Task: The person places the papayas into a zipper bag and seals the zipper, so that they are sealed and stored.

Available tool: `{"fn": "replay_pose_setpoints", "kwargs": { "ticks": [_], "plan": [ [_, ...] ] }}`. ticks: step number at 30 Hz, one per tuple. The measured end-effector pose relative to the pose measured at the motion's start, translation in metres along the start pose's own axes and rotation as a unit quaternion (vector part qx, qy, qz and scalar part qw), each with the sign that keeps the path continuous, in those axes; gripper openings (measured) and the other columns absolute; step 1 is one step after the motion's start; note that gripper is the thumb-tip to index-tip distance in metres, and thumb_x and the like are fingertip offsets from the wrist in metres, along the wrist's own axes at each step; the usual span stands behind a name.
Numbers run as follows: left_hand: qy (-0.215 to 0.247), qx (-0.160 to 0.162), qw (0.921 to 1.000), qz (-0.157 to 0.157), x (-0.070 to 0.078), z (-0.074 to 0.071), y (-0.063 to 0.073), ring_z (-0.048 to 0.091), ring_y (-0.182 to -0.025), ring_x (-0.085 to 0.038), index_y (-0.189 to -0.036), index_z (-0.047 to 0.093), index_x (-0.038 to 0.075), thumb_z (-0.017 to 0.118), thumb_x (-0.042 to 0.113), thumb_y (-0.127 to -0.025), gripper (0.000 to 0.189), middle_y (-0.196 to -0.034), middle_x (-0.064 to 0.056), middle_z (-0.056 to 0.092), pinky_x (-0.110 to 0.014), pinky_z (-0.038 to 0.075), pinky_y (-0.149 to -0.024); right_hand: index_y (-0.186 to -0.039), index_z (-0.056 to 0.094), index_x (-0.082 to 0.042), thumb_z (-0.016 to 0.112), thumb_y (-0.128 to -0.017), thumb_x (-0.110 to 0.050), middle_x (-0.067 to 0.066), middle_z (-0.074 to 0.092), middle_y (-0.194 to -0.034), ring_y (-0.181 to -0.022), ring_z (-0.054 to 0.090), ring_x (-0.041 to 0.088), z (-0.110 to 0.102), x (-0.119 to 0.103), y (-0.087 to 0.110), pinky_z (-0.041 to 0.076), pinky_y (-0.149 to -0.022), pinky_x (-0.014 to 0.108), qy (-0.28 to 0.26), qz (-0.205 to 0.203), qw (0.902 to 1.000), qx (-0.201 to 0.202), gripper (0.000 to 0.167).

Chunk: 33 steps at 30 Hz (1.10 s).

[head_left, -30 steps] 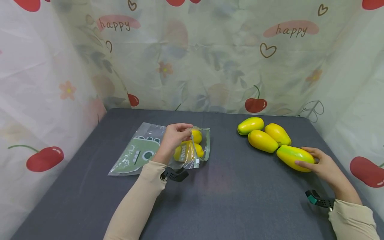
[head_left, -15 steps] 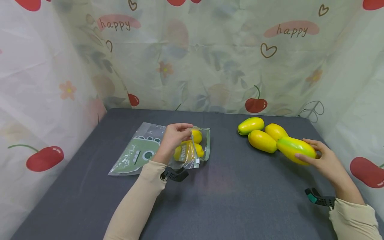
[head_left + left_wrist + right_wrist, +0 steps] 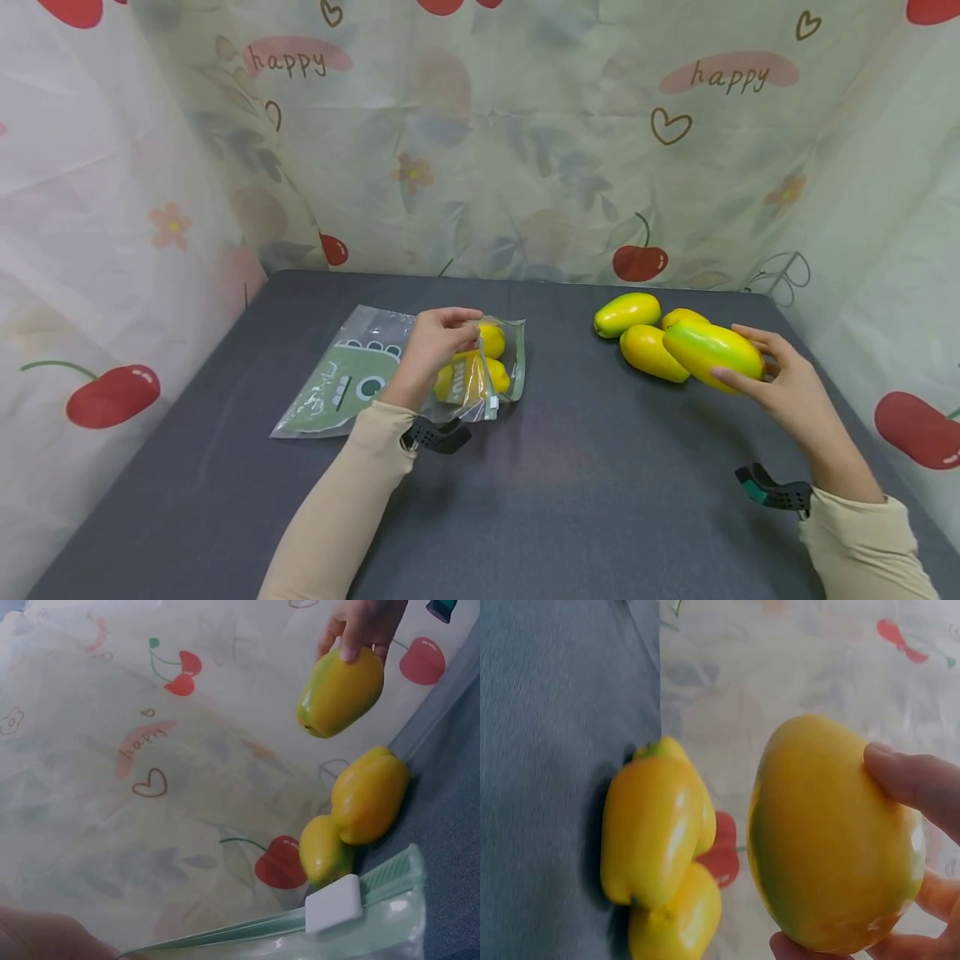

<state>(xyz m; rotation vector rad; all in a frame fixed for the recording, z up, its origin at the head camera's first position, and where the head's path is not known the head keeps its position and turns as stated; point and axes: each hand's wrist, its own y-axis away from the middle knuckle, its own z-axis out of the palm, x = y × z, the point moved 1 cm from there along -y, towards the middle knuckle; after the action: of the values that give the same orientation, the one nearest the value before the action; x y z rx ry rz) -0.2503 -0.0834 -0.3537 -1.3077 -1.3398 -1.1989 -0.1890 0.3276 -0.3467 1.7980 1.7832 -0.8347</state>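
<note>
In the head view my right hand [image 3: 787,387] grips a yellow-green papaya [image 3: 714,357] by its right end, thumb in front and fingers behind, and holds it above the table. The right wrist view shows this papaya [image 3: 829,840] large, apart from the others. Several more papayas [image 3: 654,353] lie together just behind and left of it. My left hand [image 3: 435,346] pinches the upper edge of a clear, green-printed zip bag [image 3: 348,387]. Inside the bag's right part lie two yellow fruits [image 3: 491,375]. A white slider [image 3: 334,904] sits on the bag's zip in the left wrist view.
A dark grey cloth covers the table [image 3: 570,500]. Printed curtains [image 3: 525,150] hang behind it and on both sides. A thin wire [image 3: 783,275] shows at the back right corner.
My right hand has lifted the papaya off the table and carried it up and to the left, over the other papayas. The left hand and the bag have stayed in place.
</note>
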Motion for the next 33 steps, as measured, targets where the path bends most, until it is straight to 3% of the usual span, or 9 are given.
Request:
{"fn": "replay_pose_setpoints", "kwargs": {
  "ticks": [10,20,33],
  "plan": [
    [-0.001,-0.002,1.0,-0.001,0.0,0.0,0.0,0.063,-0.081,-0.018,-0.118,0.067,0.0,0.062,0.006,-0.089,0.03,-0.098,-0.01,0.062,-0.031,0.058,-0.082,-0.15,0.032,-0.01,0.067,-0.089,-0.041,0.025,0.036,-0.144,-0.117,0.045,0.046,0.018,-0.027,0.002,0.043,-0.066,0.01,-0.028,-0.027,0.9992,0.003,0.077],
    [-0.001,-0.003,1.0,0.002,-0.001,0.001,0.0,0.063,-0.081,-0.018,-0.119,0.067,-0.001,0.062,0.006,-0.089,0.031,-0.1,-0.011,0.062,-0.031,0.058,-0.082,-0.148,0.037,-0.015,0.068,-0.087,-0.044,0.018,0.044,-0.136,-0.104,0.051,0.034,0.046,-0.044,0.001,0.047,-0.072,0.024,-0.024,-0.05,0.998,-0.032,0.075],
    [-0.001,-0.003,1.0,0.0,-0.001,0.001,-0.001,0.062,-0.08,-0.018,-0.118,0.067,-0.001,0.061,0.006,-0.089,0.03,-0.098,-0.011,0.062,-0.031,0.058,-0.083,-0.145,0.04,-0.012,0.072,-0.085,-0.038,0.015,0.044,-0.141,-0.112,0.051,0.033,0.079,-0.062,-0.004,0.048,-0.088,0.04,-0.058,-0.084,0.992,-0.073,0.073]
  ]
}}
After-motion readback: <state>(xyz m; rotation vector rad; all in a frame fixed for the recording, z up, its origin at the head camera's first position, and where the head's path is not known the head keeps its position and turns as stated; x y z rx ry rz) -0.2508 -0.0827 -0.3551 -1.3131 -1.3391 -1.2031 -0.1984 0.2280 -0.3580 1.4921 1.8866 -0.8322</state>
